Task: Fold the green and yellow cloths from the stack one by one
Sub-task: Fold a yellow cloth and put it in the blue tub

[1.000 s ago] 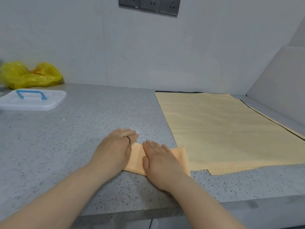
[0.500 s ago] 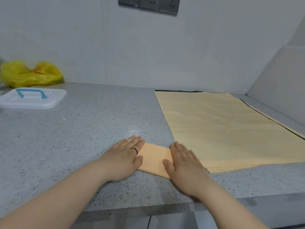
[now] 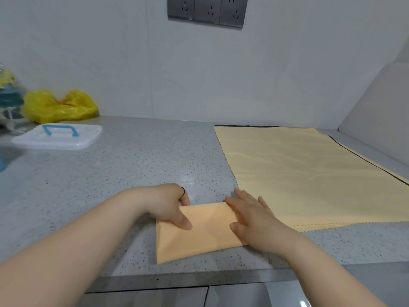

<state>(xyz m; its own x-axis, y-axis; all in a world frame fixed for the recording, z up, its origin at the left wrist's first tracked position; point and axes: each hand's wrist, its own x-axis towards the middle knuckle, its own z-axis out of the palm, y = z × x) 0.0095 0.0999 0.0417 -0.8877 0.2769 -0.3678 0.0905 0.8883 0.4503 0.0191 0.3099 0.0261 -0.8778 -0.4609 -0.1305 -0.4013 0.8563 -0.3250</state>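
folded cloth (image 3: 205,231) partly under right hand (image 3: 254,216)

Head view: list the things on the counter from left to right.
white lid with blue handle → left hand → folded cloth → right hand → stack of flat yellow cloths

Single head-worn wide-angle view, looking forward and down, close over countertop (image 3: 132,173), facing wall (image 3: 110,52)
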